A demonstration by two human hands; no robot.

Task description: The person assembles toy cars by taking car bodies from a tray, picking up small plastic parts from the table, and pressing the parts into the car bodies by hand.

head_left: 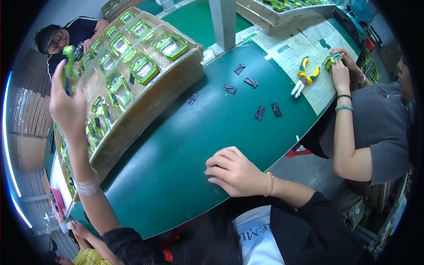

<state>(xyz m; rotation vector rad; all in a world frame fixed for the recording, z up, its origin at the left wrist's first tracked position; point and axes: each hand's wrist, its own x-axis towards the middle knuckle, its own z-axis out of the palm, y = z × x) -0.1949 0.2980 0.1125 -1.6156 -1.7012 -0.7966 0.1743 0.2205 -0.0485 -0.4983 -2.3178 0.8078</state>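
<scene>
Left hand [67, 110], ten o'clock, is grasping a green part [69, 76] by a mostly filled tray [173, 73]; right hand [234, 172] is appearing curled, contents hidden; six black clips [251, 83] are remaining loose.

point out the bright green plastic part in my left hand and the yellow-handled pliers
Bright green plastic part [69, 68]: head view, middle of its side.
Yellow-handled pliers [302, 73]: head view, lower end of left handle.

The green table [176, 152] holds black parts [251, 83], sheeting [324, 37] and a carton [143, 108].
</scene>
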